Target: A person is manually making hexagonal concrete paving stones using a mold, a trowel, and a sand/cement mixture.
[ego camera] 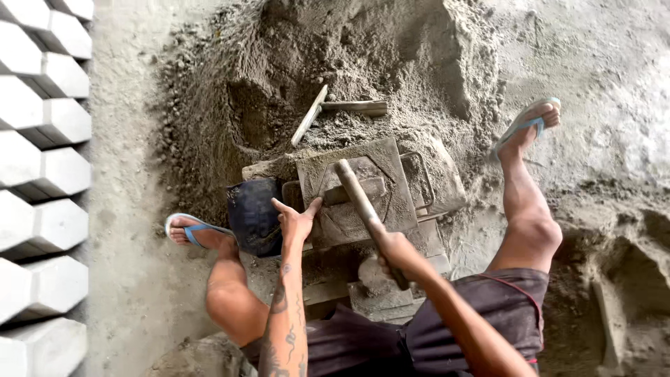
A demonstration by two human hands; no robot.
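Head view: the right hand (396, 251) is clenched round a wooden rod (363, 202), slanted over the metal mould plate (363, 188); the left hand (296, 220) rests spread, fingers splayed, on the plate's left edge, just beside a dark bucket (252, 215); a sand heap (335, 70) lies behind; white hexagonal blocks (42, 174) line the floor's left edge.
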